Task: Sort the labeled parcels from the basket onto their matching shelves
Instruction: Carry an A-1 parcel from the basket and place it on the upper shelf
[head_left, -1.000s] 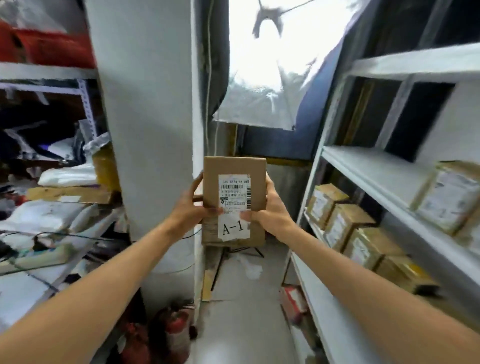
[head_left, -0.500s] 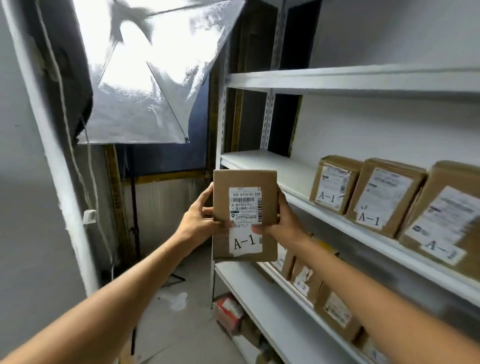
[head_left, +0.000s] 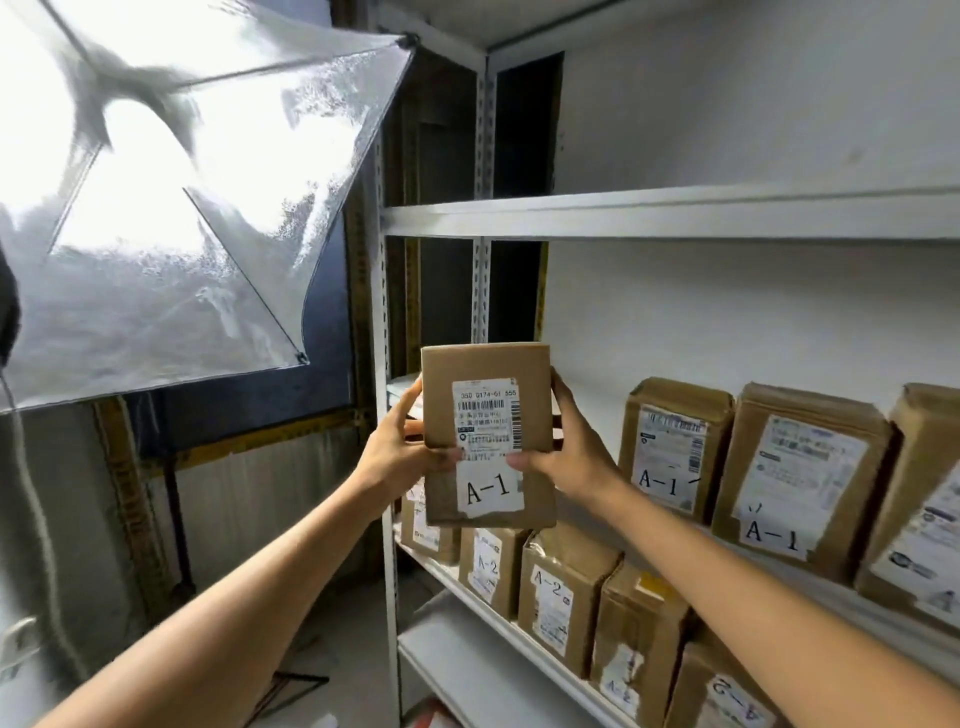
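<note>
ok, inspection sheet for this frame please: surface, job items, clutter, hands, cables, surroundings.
surface: white metal rack, several shelf levels in view.
job's things: held parcel, labelled A-1, upright before the rack's left end; shelved A-1 parcels stand to its right; A-2 parcels one level lower; basket not in view.
clutter: reddish item at the rack's foot, cropped.
grippers: left hand grips the parcel's left edge, right hand its right edge.
cables: pale cord hangs at far left.
surroundings: lit softbox on the left; white wall behind the rack.
</note>
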